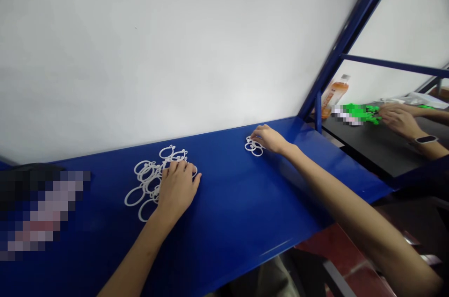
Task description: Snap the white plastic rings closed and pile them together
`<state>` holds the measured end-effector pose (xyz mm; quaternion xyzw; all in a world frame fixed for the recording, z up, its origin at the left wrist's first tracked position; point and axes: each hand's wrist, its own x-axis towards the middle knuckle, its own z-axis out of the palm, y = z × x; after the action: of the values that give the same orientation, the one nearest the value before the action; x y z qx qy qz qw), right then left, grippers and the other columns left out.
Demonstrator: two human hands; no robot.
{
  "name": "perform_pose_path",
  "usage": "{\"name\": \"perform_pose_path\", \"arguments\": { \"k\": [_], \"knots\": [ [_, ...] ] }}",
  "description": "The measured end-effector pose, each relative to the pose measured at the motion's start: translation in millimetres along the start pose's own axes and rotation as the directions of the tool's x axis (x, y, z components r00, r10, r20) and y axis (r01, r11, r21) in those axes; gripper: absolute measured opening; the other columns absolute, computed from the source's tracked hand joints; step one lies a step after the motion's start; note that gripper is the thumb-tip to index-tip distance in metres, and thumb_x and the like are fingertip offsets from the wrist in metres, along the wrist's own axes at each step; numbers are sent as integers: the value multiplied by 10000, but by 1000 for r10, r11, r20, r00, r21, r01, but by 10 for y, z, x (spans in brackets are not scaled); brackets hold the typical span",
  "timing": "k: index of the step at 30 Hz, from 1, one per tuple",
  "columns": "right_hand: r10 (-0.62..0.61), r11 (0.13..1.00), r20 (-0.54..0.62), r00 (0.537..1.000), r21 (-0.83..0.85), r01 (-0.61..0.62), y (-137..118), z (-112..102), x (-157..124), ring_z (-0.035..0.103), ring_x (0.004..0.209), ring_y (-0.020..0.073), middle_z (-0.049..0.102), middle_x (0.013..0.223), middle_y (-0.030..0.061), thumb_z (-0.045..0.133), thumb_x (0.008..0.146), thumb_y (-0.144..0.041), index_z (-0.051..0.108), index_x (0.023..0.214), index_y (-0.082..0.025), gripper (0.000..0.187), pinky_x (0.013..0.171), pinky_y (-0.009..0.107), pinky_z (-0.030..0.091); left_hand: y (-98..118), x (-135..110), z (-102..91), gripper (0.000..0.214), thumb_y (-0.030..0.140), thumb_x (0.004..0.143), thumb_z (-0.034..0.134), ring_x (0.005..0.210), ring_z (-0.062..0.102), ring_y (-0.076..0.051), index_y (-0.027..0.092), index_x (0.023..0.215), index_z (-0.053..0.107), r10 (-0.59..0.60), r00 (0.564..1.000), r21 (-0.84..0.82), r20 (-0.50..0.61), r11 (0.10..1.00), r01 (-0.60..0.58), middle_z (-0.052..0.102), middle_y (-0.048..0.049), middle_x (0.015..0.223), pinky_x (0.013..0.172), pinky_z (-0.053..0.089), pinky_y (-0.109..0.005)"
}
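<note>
A loose heap of white plastic rings (149, 180) lies on the blue bench top (231, 203) at left of centre. My left hand (178, 186) rests palm down on the right side of that heap, fingers bent onto the rings. Further right, near the wall, a small cluster of white rings (253, 148) lies on the bench. My right hand (269, 139) reaches out to it, fingertips curled down and pinched on the cluster. What the fingers of either hand grip is partly hidden.
A white wall rises behind the bench. A blue steel post (342, 39) stands at the bench's right end. Beyond it, on a black table (372, 147), another person's hands (400, 119) work at green parts (361, 112) beside an orange bottle (335, 93).
</note>
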<state>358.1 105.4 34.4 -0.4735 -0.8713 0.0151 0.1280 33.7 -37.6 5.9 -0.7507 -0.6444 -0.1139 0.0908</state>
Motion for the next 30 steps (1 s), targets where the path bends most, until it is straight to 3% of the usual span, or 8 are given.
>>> {"name": "perform_pose_path", "arguments": {
  "k": [7,12,14,17,19,23,26,30],
  "knots": [
    [-15,1000,-104,995,-15,13,-195,-172,-97,564,1018,245,672,1066,112,538,992,-218,724,1047,-184,197,909,363,481,37,-2,4,188,280,944,505,1016,550,-299,219,847,653,38,998,-96,-47,994,-43,688,-72,962,869,401,-440],
    [-82,982,-251,965,143,121,-696,-128,-263,585,985,230,688,1046,95,525,1007,-257,703,1050,-182,198,909,377,478,133,-6,-52,137,252,936,572,953,560,-255,218,818,633,114,965,-203,-238,965,-164,687,-36,885,891,389,-424],
    [-103,929,-203,974,331,167,-971,-34,-334,623,928,196,706,1002,72,549,1001,-288,701,1026,-180,188,889,353,483,183,-19,-89,131,240,936,586,917,562,-234,214,814,627,157,929,-222,-335,945,-240,685,-27,864,886,393,-407],
    [9,755,-79,997,655,45,-1330,139,-426,651,794,144,729,930,20,556,997,-344,685,1045,-197,202,729,269,490,258,-49,-127,113,223,939,598,890,566,-213,207,831,629,238,868,-225,-437,905,-361,685,-19,854,871,407,-383],
    [70,661,-43,997,751,-13,-1471,240,-475,639,735,128,719,850,-1,558,989,-352,677,1006,-193,199,679,246,473,302,-70,-130,104,212,940,601,894,573,-208,203,840,628,281,840,-221,-465,881,-418,687,-17,852,861,417,-373],
    [118,607,-48,992,794,-34,-1498,341,-532,626,700,121,703,808,-2,565,966,-292,655,930,-178,149,663,235,467,362,-98,-111,82,205,942,598,887,589,-194,200,869,636,351,816,-244,-459,834,-496,691,-19,878,850,458,-353],
    [63,661,-90,994,750,26,-1418,327,-545,628,693,121,704,806,5,552,967,-257,655,952,-175,133,666,234,465,371,-105,-106,74,213,940,602,936,606,-193,189,996,643,346,810,-263,-473,822,-505,676,-46,972,877,493,-346],
    [-32,730,-136,990,674,116,-1355,257,-558,613,682,122,696,813,10,550,973,-246,669,989,-180,138,656,233,459,335,-96,-102,212,221,965,559,1005,618,-195,176,1168,598,230,837,-319,-496,849,-422,648,-72,1050,911,509,-340]
  ]
}}
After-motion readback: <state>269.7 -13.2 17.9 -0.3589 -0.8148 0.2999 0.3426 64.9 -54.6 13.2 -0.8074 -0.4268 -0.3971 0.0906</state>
